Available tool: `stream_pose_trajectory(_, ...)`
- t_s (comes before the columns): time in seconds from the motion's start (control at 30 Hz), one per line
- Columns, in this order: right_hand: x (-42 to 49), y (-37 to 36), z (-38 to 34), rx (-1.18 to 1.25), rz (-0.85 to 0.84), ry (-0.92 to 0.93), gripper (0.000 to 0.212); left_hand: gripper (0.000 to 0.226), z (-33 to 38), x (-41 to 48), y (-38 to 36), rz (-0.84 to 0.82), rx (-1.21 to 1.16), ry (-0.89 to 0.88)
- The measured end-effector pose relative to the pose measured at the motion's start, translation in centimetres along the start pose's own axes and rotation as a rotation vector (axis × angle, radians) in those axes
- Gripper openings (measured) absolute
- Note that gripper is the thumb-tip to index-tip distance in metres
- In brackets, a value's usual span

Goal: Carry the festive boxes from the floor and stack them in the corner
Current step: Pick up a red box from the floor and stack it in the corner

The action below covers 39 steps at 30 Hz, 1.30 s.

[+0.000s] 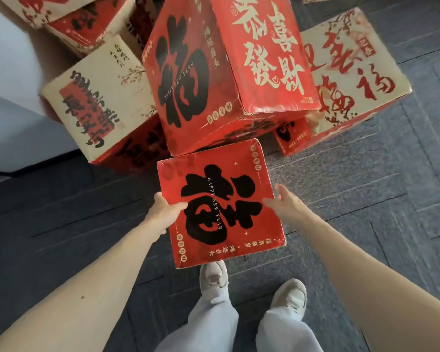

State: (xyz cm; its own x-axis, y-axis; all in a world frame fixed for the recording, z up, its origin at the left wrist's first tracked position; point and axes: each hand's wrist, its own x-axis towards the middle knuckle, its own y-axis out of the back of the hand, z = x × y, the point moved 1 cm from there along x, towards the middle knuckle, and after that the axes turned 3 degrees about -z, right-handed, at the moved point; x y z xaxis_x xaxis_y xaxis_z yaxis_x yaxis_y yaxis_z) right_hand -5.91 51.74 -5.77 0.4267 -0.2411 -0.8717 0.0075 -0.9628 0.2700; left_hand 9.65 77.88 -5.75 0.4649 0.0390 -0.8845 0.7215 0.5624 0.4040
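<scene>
The floor (366, 199) of grey carpet tiles bears a pile of red and cream boxes (294, 141) at the far side and two pale shoes (288, 298) nearer.

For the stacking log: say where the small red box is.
Head view, centre: the small red box is between the left hand and right hand, its far edge by the large red box, the person's shoes just below it.
</scene>
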Motion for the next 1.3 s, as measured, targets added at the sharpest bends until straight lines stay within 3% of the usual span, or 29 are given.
stream_pose_trajectory(0.13, 0.2, -0.7, 0.3, 0.009, -0.04, 0.058, 0.05, 0.066, -0.5, -0.3, 0.1, 0.004, -0.04, -0.026)
stream_pose_trajectory(0.33, -3.7, -0.9, -0.7, -0.032, -0.044, 0.151, 0.044, 0.05, -2.3, -4.8, 2.7, 0.033, -0.085, -0.068)
stream_pose_trajectory(0.7, -17.7, -2.5, -8.5, -0.226, -0.138, 0.381, 0.043, 0.055, -6.1, -22.9, 12.8, 0.2, -0.278, -0.121)
stream_pose_trajectory(1.07, -36.7, -5.7, -24.7, -0.285, -0.314, 0.726, 0.037, 0.06, -13.3, -45.2, 26.1, 0.508, -0.535, -0.209)
stream_pose_trajectory(1.3, -48.5, -13.9, -36.3, -0.414, -0.392, 0.922, 0.039, 0.057, -22.1, -58.6, 35.1, 0.709, -0.725, -0.269)
